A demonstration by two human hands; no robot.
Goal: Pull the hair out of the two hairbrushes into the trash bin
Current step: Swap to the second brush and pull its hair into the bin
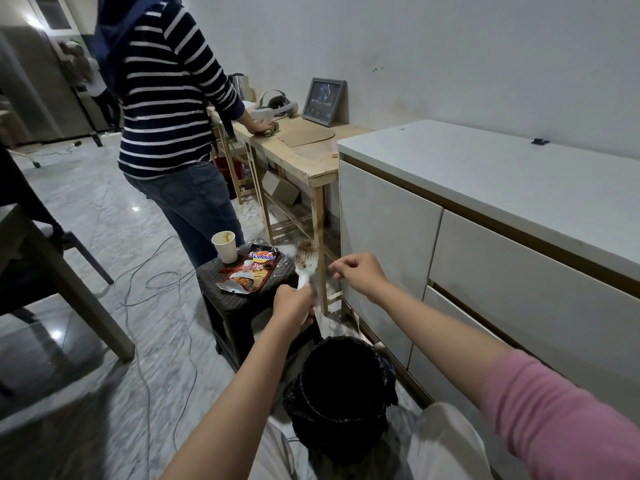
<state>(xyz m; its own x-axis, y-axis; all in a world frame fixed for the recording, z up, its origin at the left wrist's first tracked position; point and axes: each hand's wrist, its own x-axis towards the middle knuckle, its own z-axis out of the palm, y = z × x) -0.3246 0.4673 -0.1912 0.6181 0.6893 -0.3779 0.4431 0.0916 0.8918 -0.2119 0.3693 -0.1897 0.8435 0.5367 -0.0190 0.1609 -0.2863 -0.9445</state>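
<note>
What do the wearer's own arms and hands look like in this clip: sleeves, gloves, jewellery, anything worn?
Both hands are bare: no gloves, and no rings or watch that I can make out. The right hand comes from a forearm that is bare up to a pink sleeve, pushed up near the elbow. The left hand and its forearm are bare right to the frame edge, with no sleeve in view.

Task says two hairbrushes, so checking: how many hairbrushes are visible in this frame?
1. A white hairbrush with brown hair, held by its handle in the left hand, above the stool. A second one may be out of view or hidden.
</note>
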